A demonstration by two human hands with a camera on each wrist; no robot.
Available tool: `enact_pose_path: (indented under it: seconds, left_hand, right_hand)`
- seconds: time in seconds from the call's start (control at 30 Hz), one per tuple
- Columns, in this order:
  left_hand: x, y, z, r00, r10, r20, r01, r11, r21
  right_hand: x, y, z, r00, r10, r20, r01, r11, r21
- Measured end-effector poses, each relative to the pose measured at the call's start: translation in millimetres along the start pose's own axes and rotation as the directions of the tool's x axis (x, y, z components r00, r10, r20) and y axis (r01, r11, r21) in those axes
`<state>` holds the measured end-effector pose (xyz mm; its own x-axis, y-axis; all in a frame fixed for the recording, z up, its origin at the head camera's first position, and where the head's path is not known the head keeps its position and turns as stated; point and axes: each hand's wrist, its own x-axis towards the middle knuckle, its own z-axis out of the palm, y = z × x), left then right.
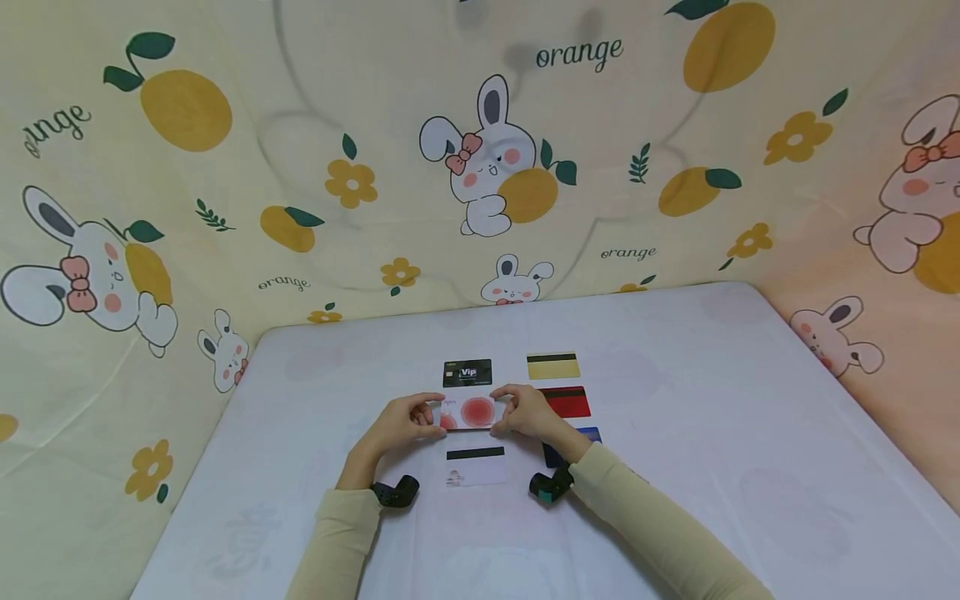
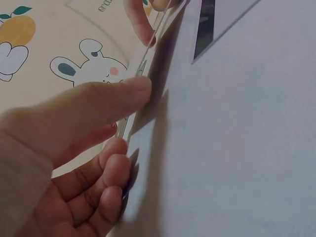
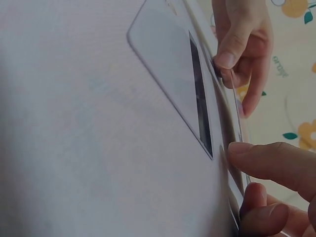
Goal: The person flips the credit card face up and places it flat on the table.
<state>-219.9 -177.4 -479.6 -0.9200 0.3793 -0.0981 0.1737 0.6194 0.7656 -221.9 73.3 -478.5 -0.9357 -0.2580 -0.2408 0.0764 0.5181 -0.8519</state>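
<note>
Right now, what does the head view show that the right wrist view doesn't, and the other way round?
Only the head view: the Vip card, the gold card, and the red print on the held card. Only the right wrist view: that held card nearly edge-on. Both: the left hand, right hand, held card, striped white card and wall cloth.

Black card (image 1: 467,373): "Vip" in pale letters, smaller print too fine to read; white-and-red card (image 1: 477,412): small lettering at upper left, illegible; patterned backdrop (image 1: 592,150): "orange" in dark script, complete three times in the head view, partly distorted at far left
</note>
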Motion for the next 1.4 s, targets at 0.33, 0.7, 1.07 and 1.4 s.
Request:
enact_pose_path:
  seconds: [0.33,0.7,1.07,1.4]
  left_hand:
    - [5.2,-0.2,0.8,0.999,-0.050,-0.005,0.050,0.998,0.031]
    - [7.4,-0.8,2.1,0.997,-0.081,-0.010,0.081,0.996,0.035]
    - [8.2,-0.9,3.5,0.995,-0.100,-0.010,0.100,0.995,0.024]
    - [8.2,-1.0,3.0,0.995,-0.102,-0.002,0.102,0.995,0.001]
  right_hand:
    - [-0.9,-2.7,2.9,0.999,0.035,-0.028,-0.036,0.999,-0.028]
    - [0.8,-4.4,3.1,0.998,0.035,-0.044,-0.038,0.996,-0.079]
    - [-0.4,-4.8,2.4,0.997,0.065,-0.042,-0.068,0.995,-0.071]
    - [-0.1,-3.4,2.5,0.998,0.058,-0.032,-0.060,0.996,-0.069]
